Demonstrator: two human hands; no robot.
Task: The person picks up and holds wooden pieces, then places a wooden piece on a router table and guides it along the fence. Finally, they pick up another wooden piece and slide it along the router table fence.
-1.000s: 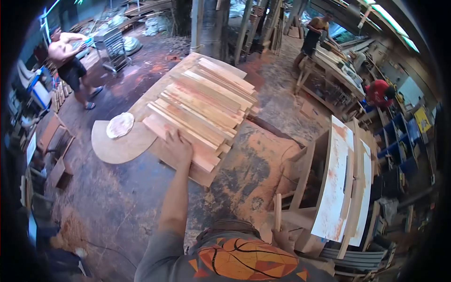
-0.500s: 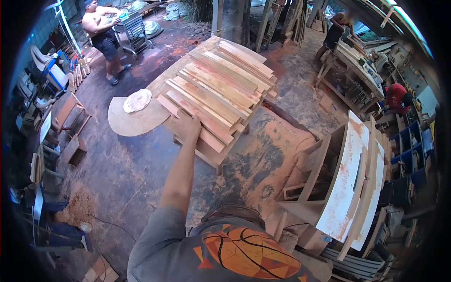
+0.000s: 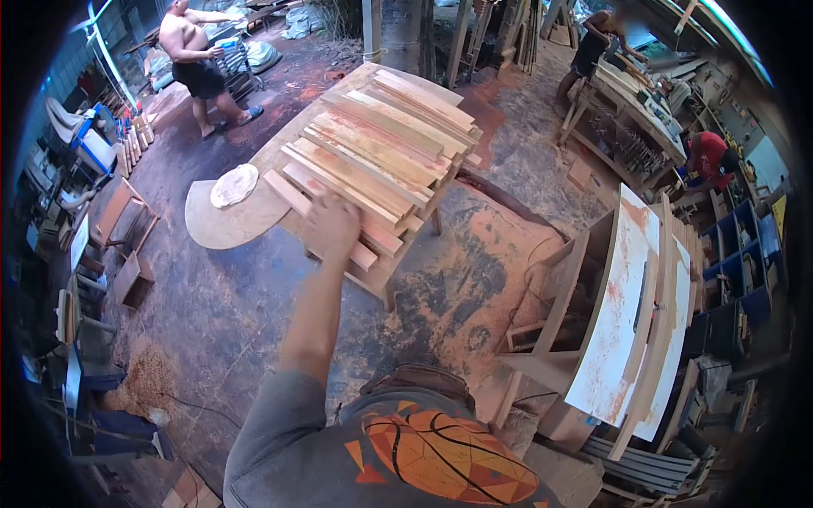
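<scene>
My left hand [image 3: 333, 223] reaches forward onto the near edge of a stack of wooden slats [image 3: 373, 140]. It rests over the nearest slat [image 3: 289, 193], its fingers bent and slightly blurred, so their grip is unclear. The slats lie side by side in layers on a wooden table [image 3: 292, 151]. Left of the stack, a pale round piece [image 3: 235, 185] sits on a rounded board [image 3: 222, 222] at the table's near left corner. My right hand is outside the view.
A curved white panel structure [image 3: 616, 313] stands at the right. One person [image 3: 196, 63] stands at the upper left, another [image 3: 589, 51] by a workbench [image 3: 631, 110], and a third in red [image 3: 711, 157] bends at the right. A wooden chair [image 3: 123, 216] stands left.
The nearest slat has shifted outward at its left end, with my left hand now over it. The person at upper left has turned and shifted right. The view has moved slightly.
</scene>
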